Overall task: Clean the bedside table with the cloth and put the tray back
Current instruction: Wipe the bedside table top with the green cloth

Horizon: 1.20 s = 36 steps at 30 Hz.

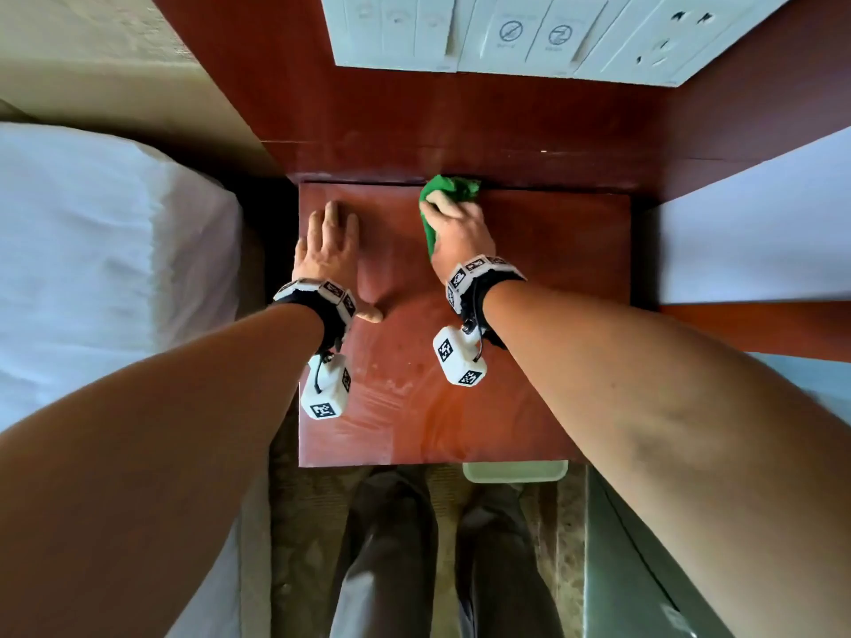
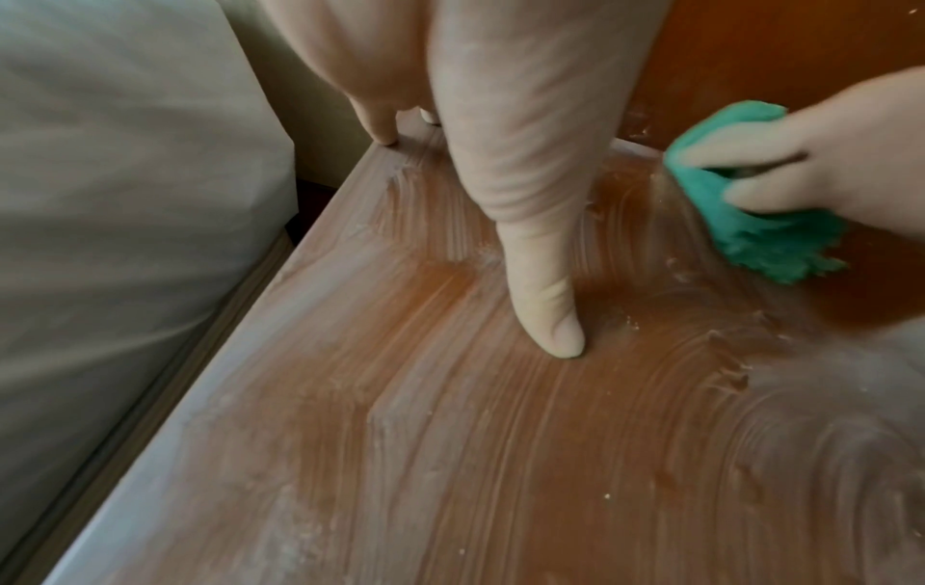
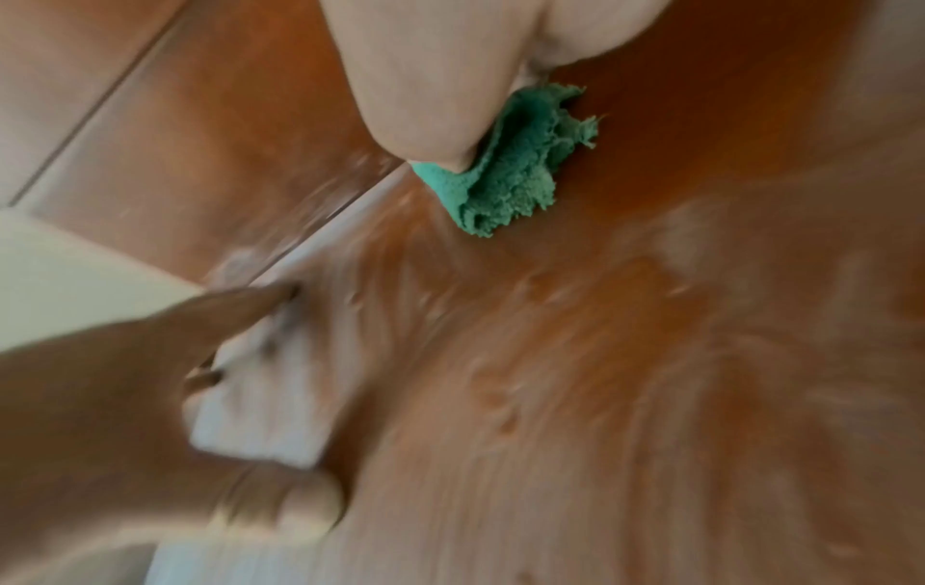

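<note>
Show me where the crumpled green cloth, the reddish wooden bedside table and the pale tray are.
crumpled green cloth (image 1: pixel 453 188), head view, the bunched end beyond the fingers
reddish wooden bedside table (image 1: pixel 552 361), head view, bare top
pale tray (image 1: pixel 515 472), head view, visible rim below the table's front edge

Both forearms bare, reaching forward from near edge toward far side, each wrist wearing black band with white marker blocks. Left hand at left: palm down, flat on surface, fingers straight and together pointing far, thumb splayed right. Right hand at far centre: back of hand up, fingers curled round bunched green cloth, pressing it down at surface's far edge. Hands apart, not touching.
</note>
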{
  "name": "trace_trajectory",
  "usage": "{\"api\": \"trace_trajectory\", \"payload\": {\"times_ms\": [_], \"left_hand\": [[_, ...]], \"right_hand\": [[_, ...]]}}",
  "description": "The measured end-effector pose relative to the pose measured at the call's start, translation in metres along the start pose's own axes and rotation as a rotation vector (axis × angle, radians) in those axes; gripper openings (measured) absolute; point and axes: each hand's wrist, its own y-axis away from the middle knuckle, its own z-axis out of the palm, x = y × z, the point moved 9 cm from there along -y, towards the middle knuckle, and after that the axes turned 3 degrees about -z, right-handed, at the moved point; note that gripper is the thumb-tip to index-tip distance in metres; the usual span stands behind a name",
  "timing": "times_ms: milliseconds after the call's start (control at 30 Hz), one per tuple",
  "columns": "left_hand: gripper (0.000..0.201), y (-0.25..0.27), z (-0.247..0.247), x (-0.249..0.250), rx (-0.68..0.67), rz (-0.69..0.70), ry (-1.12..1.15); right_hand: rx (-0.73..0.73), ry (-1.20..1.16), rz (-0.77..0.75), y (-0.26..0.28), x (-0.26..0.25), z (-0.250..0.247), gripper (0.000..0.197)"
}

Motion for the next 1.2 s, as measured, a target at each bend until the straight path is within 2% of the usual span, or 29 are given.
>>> {"api": "trace_trajectory", "payload": {"times_ms": [100, 200, 300, 400, 467, 533, 633, 700, 833, 967, 1033, 1100, 1200], "left_hand": [[0.156, 0.0, 0.001, -0.001, -0.008, -0.003, 0.011], [0.157, -0.002, 0.003, 0.0, -0.03, -0.003, 0.015], [0.156, -0.002, 0.004, 0.0, -0.056, -0.015, 0.014], [0.155, -0.001, 0.005, -0.001, -0.086, -0.019, 0.013], [0.155, -0.001, 0.005, -0.001, -0.099, -0.019, 0.015], [0.154, 0.0, 0.004, 0.0, -0.105, -0.022, 0.012], [0.156, 0.001, 0.004, 0.001, -0.099, -0.031, 0.021], [0.156, 0.001, 0.003, 0.001, -0.088, -0.034, 0.022], [0.156, 0.0, 0.003, 0.0, -0.097, -0.039, 0.015], [0.155, 0.0, 0.002, 0.0, -0.109, -0.052, 0.004], [0.155, 0.001, 0.001, 0.002, -0.117, -0.051, -0.021], [0.155, 0.003, -0.001, 0.003, -0.116, -0.059, -0.038], [0.156, 0.003, -0.003, 0.005, -0.097, -0.062, -0.044]], "right_hand": [[-0.083, -0.013, -0.159, -0.015, -0.046, 0.02, 0.055], [-0.06, -0.023, -0.168, -0.016, -0.037, 0.019, 0.048], [0.098, 0.026, -0.036, -0.001, 0.019, 0.0, 0.043], [0.193, 0.083, 0.183, 0.029, 0.104, -0.029, 0.052], [0.196, 0.123, 0.288, 0.05, 0.148, -0.052, 0.058], [0.143, 0.139, 0.342, 0.059, 0.164, -0.061, 0.06], [0.118, 0.142, 0.363, 0.058, 0.139, -0.054, 0.062], [0.103, 0.12, 0.312, 0.052, 0.105, -0.042, 0.068], [-0.051, 0.062, 0.124, 0.043, 0.023, 0.003, 0.075], [-0.211, 0.022, -0.1, 0.066, -0.053, 0.047, 0.062], [-0.211, -0.002, -0.164, 0.085, -0.058, 0.049, 0.06], [-0.166, 0.007, -0.17, 0.104, -0.04, 0.04, 0.062], [-0.053, 0.039, -0.011, 0.132, 0.02, 0.017, 0.066]]}}
